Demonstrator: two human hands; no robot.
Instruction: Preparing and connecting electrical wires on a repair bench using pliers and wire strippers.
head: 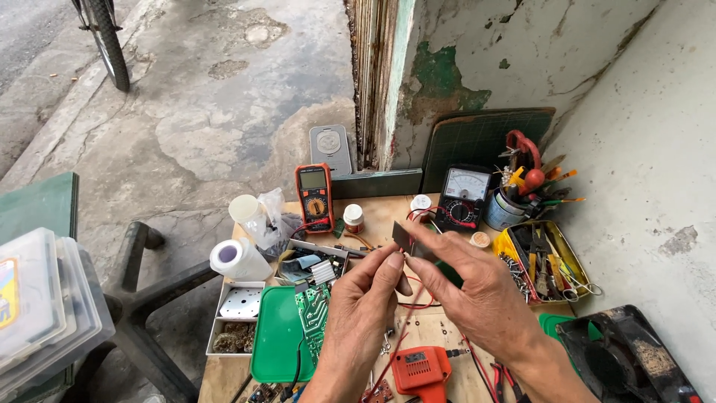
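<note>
At the centre of the frame we see the left hand and the right hand raised together over a small wooden table. Both pinch a small dark flat part: the left thumb and forefinger close on its lower edge, the right fingers close on its right side, so the two hands meet at the part. What kind of part it is we cannot tell. Red wires run beneath the hands.

At lower centre lies an orange tool. Left of the hands sit a green circuit board, a green tray and a white compartment box. A roll of white tape or paper lies at the table's left edge.

At the back of the table stand an orange multimeter and, to its right, a black analog meter. Further right, a tin of tools holds pliers and screwdrivers, and a yellow tray holds more tools. A black fan fills the lower right corner. At upper left, a bicycle wheel stands on the concrete. Clear plastic boxes are stacked at the left edge.
</note>
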